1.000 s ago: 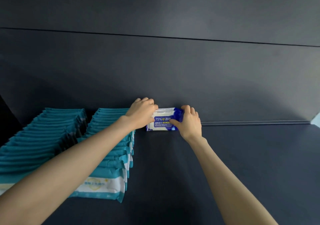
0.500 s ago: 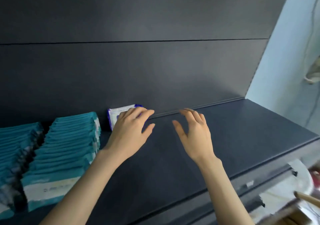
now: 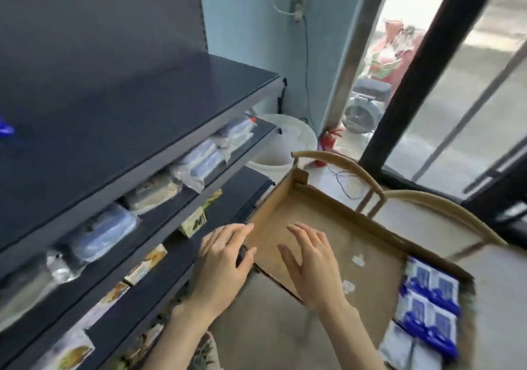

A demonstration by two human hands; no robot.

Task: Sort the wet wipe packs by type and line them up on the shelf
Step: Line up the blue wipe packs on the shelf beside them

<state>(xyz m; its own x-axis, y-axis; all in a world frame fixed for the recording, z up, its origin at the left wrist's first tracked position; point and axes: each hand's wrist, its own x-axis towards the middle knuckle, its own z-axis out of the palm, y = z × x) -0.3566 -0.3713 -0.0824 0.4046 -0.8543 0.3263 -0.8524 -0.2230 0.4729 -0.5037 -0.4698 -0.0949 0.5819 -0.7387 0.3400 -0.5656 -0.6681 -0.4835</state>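
Lying flat in the cardboard box are blue-and-white wipe packs.

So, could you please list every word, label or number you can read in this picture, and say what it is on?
None can be read.
Blue-and-white packs in the cardboard box: print blurred.
Wrapped bundles: labels blurred.
Small cartons below them: too blurred.

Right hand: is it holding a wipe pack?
No, the right hand is spread open over the cardboard box, fingers empty; the blue wipe packs lie apart from it.
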